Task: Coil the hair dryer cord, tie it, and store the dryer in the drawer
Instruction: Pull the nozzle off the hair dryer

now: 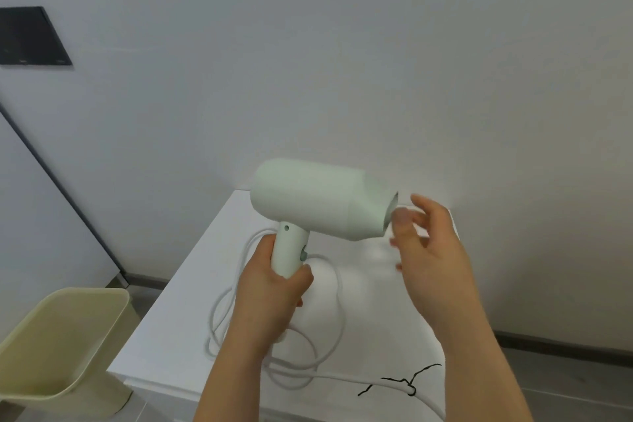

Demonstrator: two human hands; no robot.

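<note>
Hair dryer (pixel 318 202), pale green, held up above white surface (pixel 178 336), barrel level, nozzle pointing right. Left hand (pixel 274 284): fingers wrapped round handle, gripping it. Right hand (pixel 428 243): fingers loosely spread, holding nothing, just beside nozzle mouth; blurred, contact cannot be told. Cord (pixel 342 377) uncoiled, lying in loose loops on surface under hands, trailing to near right. Black twist tie (pixel 409 387) looped round cord near right edge, ends sticking out. Beige bin (pixel 61 343) on floor, left of surface. Dark panel (pixel 30 36) on wall, far left.
</note>
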